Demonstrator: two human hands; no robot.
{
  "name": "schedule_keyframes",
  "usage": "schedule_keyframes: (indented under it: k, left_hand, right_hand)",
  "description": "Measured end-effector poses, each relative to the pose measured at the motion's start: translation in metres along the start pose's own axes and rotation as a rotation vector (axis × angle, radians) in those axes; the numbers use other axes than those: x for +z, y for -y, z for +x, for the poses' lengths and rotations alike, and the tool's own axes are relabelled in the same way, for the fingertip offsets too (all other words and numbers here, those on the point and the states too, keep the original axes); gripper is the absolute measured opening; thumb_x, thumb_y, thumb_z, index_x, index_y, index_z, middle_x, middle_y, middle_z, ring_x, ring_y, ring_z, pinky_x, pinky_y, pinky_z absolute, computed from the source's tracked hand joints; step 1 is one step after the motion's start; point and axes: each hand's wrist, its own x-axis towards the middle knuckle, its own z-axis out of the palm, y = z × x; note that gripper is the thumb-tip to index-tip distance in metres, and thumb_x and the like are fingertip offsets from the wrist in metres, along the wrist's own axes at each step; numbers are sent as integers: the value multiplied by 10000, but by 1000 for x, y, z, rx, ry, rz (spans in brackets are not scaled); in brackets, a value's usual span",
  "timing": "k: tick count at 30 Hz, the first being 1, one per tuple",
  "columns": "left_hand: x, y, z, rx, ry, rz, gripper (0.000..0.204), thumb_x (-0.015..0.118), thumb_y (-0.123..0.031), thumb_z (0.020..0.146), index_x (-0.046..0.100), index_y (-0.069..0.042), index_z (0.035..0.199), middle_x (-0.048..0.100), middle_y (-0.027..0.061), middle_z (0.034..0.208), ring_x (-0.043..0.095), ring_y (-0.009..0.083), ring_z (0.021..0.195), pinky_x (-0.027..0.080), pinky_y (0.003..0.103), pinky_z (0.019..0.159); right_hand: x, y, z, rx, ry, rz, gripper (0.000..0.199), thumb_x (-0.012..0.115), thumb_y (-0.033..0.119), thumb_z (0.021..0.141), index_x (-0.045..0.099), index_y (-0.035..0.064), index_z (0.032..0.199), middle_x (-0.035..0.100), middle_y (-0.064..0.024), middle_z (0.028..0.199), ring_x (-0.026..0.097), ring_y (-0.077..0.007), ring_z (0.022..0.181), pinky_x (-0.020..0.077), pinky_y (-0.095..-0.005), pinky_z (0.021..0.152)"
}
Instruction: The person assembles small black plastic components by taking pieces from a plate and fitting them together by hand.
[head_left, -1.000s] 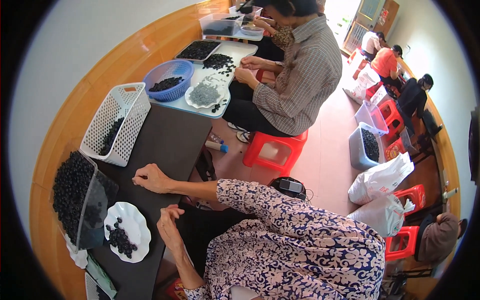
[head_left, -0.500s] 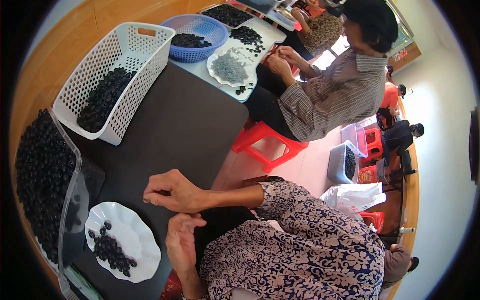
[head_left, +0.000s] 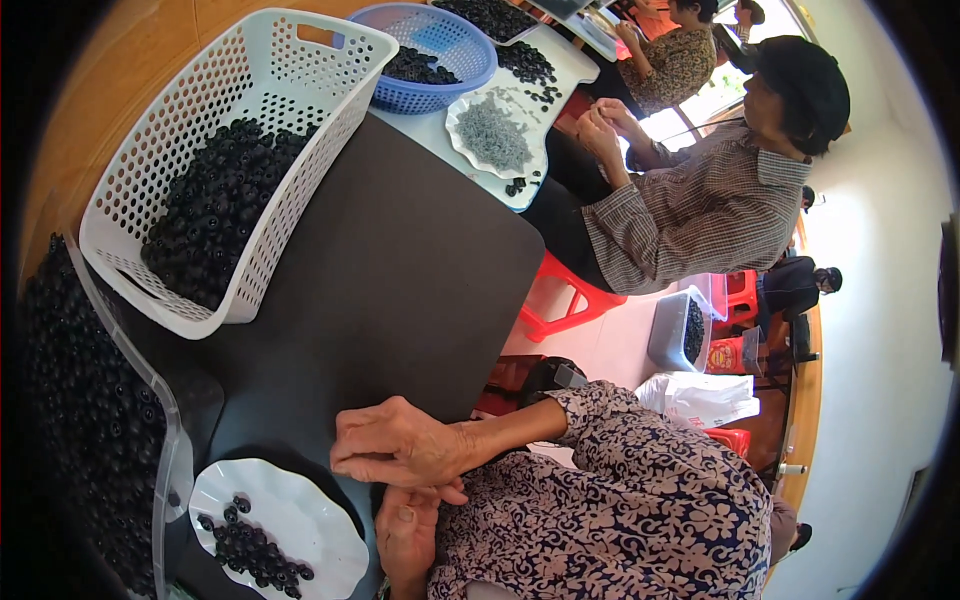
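My right hand (head_left: pixel 400 440) is bent at the wrist over the near table edge, its fingers curled and pressed together. Just below it, my left hand (head_left: pixel 407 530) is half closed, its fingertips touching the underside of the right one. Whatever either hand may hold is hidden or too small to make out. Nearest to them is a white scalloped plate (head_left: pixel 325 530) carrying a cluster of small black ring-like pieces (head_left: pixel 255 555). Further left, a clear-walled bin (head_left: pixel 165 440) holds a heap of similar black pieces (head_left: pixel 95 420).
A white perforated basket (head_left: pixel 290 240) with black pieces stands on the dark table (head_left: pixel 400 240). Beyond are a blue colander (head_left: pixel 440 95) and a plate of small grey translucent pieces (head_left: pixel 495 135). A co-worker in a checked shirt (head_left: pixel 690 200) sits on a red stool (head_left: pixel 560 300).
The view has shifted, so the basket, plate and hands appear farther right and mostly lower. My right hand's thumb and fingers have drawn closer together.
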Motion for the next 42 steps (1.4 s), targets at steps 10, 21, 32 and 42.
schedule_keyframes:
  k: [10, 21, 32, 42]
  left_hand:
    - [1, -2, -1, -41, 62, -27, 305, 471, -256, 934, 529, 34, 1011, 608, 236, 938, 552, 334, 1031, 372, 465, 1006]
    - [4, 2, -2, 45, 62, 74, 292, 456, -257, 959, 521, 28, 939, 597, 213, 919, 564, 321, 1012, 448, 457, 949]
    - [10, 5, -6, 132, 72, 185, 253, 490, -211, 946, 509, 41, 949, 583, 204, 929, 542, 313, 1018, 435, 446, 966]
    - [-6, -1, -42, 263, -14, 83, 230, 572, -179, 886, 537, 38, 954, 579, 175, 924, 526, 302, 1009, 417, 426, 955]
  right_hand:
    - [-3, 6, 0, 7, 58, -33, 102, 638, 95, 840, 619, 3, 880, 533, -85, 759, 568, -233, 600, 474, -340, 526]
    - [-1, 10, 0, 9, 46, -49, 114, 627, 115, 823, 622, 4, 798, 560, -93, 706, 564, -256, 576, 453, -352, 533]
    - [-2, 1, 0, -92, -14, -62, 92, 654, 88, 811, 641, -2, 823, 571, -95, 684, 554, -209, 555, 440, -314, 509]
    - [10, 40, 16, -317, -23, -13, 64, 664, 50, 802, 614, 15, 820, 547, -68, 760, 542, -180, 569, 433, -296, 508]
